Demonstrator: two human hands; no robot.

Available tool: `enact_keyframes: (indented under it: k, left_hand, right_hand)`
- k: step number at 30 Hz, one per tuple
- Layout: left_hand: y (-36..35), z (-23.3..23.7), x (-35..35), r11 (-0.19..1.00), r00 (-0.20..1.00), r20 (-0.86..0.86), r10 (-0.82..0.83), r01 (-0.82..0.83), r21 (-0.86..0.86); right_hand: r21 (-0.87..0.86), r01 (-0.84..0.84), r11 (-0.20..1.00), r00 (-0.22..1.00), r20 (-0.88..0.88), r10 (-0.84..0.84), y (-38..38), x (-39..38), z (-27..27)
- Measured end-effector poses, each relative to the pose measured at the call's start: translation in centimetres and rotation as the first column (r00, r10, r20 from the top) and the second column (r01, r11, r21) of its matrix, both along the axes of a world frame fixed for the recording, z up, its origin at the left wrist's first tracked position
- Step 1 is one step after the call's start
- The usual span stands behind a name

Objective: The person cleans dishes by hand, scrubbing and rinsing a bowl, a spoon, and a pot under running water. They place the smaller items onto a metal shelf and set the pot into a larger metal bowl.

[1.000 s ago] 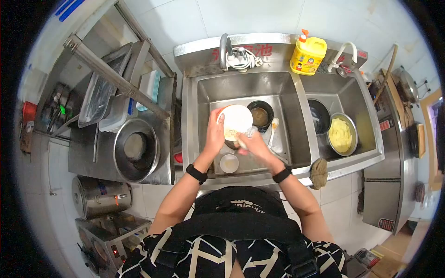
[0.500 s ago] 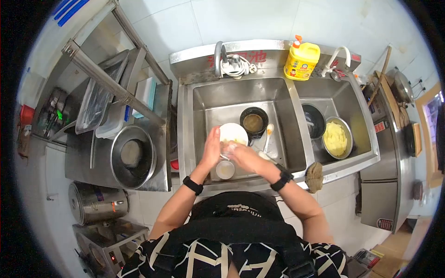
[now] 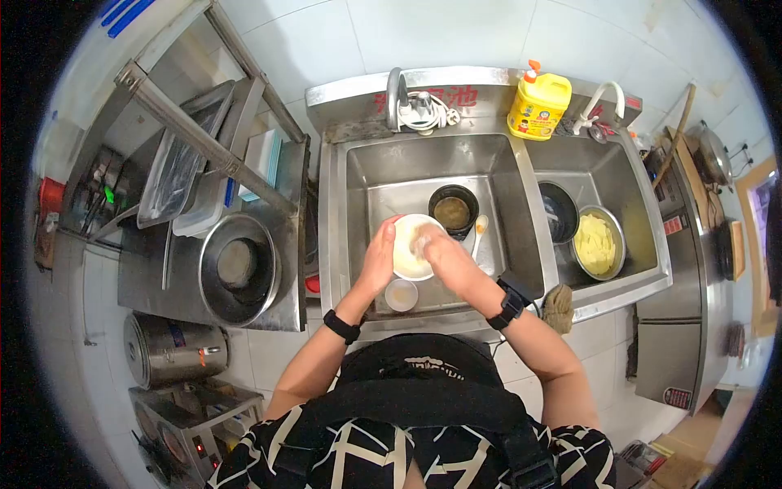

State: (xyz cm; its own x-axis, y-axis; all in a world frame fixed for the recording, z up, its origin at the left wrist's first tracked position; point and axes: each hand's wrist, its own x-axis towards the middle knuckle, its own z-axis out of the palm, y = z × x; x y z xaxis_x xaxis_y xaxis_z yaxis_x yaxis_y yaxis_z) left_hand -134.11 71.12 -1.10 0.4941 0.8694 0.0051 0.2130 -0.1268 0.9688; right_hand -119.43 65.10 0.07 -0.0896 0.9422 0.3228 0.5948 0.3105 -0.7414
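Two hands (image 3: 380, 259) (image 3: 446, 262), round white bowl (image 3: 405, 259) (steel sink (image 3: 391, 175))

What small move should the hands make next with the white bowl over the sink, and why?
Probably sweep the right hand around the inside of the white bowl. The left hand grips the bowl's rim above the sink, and the right hand presses into its hollow, so a wiping stroke seems the natural move.

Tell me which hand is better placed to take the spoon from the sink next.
Right. The right hand lies in the bowl, just beside the spoon on that same side. The left hand holds the bowl by its far rim, so it is busy and would have to cross over.
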Motion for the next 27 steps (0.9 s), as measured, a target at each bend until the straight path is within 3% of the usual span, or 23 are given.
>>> enact_keyframes:
  k: [2, 4, 7, 8, 9, 11, 12, 14, 15, 16, 17, 18, 19, 20, 21, 22, 23, 24, 25, 26, 27]
  left_hand:
    - [-0.4, -0.6, 0.7, 0.989, 0.990, 0.124, 0.063, -0.046, -0.140]
    - [-0.1, 0.4, 0.4, 0.991, 0.994, 0.105, 0.036, -0.022, -0.132]
    - [0.8, 0.7, -0.5, 0.979, 0.992, 0.121, 0.042, -0.017, -0.204]
    - [1.1, 0.6, -0.7, 0.995, 0.995, 0.097, 0.024, -0.014, -0.100]
    - [1.3, 0.7, -0.9, 1.000, 0.997, 0.074, 0.009, -0.009, 0.005]
    - [1.5, 0.2, -0.9, 0.999, 0.995, 0.095, 0.034, -0.032, -0.024]
    - [1.6, -0.3, -0.8, 0.997, 0.992, 0.115, 0.057, -0.051, -0.055]
    - [2.3, -1.9, -0.9, 0.988, 0.984, 0.115, 0.135, -0.125, -0.091]
    - [2.7, -4.4, -1.4, 0.955, 0.948, 0.260, 0.183, -0.109, -0.276]
    - [2.3, -4.0, -1.4, 0.874, 0.926, 0.286, 0.246, -0.084, -0.478]
    - [0.9, -0.3, -1.1, 0.804, 0.939, 0.298, 0.171, 0.042, -0.593]
    - [0.7, -1.3, -1.1, 0.755, 0.887, 0.453, 0.094, 0.233, -0.613]
    - [0.4, -2.3, -1.1, 0.670, 0.806, 0.591, 0.030, 0.423, -0.610]
    - [0.1, -3.2, -1.0, 0.559, 0.714, 0.700, -0.018, 0.587, -0.585]
    - [-0.5, -3.1, 0.8, 0.517, 0.675, 0.733, -0.084, 0.658, -0.547]
    - [-1.0, -1.8, 0.9, 0.445, 0.765, 0.640, 0.063, 0.553, -0.705]
    - [-1.5, -1.6, 0.5, 0.356, 0.840, 0.499, 0.212, 0.409, -0.840]
    - [-0.7, -4.6, -0.3, 0.357, 0.839, 0.507, 0.198, 0.421, -0.834]
    - [1.2, -8.7, -1.9, 0.234, 0.779, 0.627, 0.024, 0.605, -0.761]
    - [2.3, -10.7, -2.8, 0.077, 0.668, 0.733, -0.127, 0.744, -0.664]
    - [2.0, -10.2, -2.8, 0.078, 0.673, 0.729, -0.126, 0.739, -0.669]
  right_hand:
    - [0.046, 0.006, 0.999, 0.999, -0.051, -0.004, 1.6, -0.9, 0.5]
    - [0.083, 0.006, 0.997, 0.994, -0.110, 0.003, 1.6, -1.3, 0.6]
    - [-0.111, -0.300, 0.947, 0.953, -0.082, 0.292, 0.1, -1.6, 0.5]
    - [-0.125, -0.296, 0.947, 0.950, 0.062, 0.305, -0.2, -1.3, -0.5]
    - [-0.125, -0.295, 0.947, 0.950, 0.064, 0.304, -0.3, -0.5, -0.3]
    - [-0.049, -0.420, 0.906, 0.888, 0.183, 0.422, -0.2, 1.3, 0.7]
    - [-0.049, -0.414, 0.909, 0.888, 0.198, 0.415, -0.2, 1.6, 1.5]
    - [0.140, -0.242, 0.960, 0.965, 0.133, 0.224, -0.5, 2.2, 3.2]
    - [0.289, -0.093, 0.953, 0.982, 0.185, 0.040, -0.3, 1.5, 3.3]
    - [0.091, -0.021, 0.996, 0.989, 0.150, 0.007, -0.2, 0.7, 5.1]
    - [0.300, -0.045, 0.953, 0.995, -0.072, 0.070, 0.2, 0.0, 2.9]
    - [0.246, -0.164, 0.955, 0.839, -0.474, 0.266, 0.6, -0.7, 2.9]
    - [0.187, -0.284, 0.940, 0.673, -0.659, 0.335, -0.3, -1.6, 2.4]
    - [0.219, -0.093, 0.971, 0.904, -0.390, 0.175, -0.5, -2.1, 2.0]
    - [0.405, -0.008, 0.914, 0.998, -0.048, 0.030, -0.6, -2.0, 1.9]
    - [0.613, 0.070, 0.787, 0.945, 0.211, -0.248, -0.8, -2.0, 1.8]
    - [0.585, 0.104, 0.804, 0.934, 0.221, -0.282, -0.3, -1.8, 1.5]
    - [0.591, 0.109, 0.799, 0.928, 0.227, -0.295, 0.7, -1.0, 1.2]
    - [0.274, 0.182, 0.944, 0.983, -0.088, -0.164, 1.7, -0.4, 0.6]
    - [-0.070, 0.105, 0.992, 0.897, -0.425, -0.125, 2.5, 0.2, -0.2]
    - [-0.071, 0.104, 0.992, 0.894, -0.430, -0.124, 2.8, 0.5, -1.6]
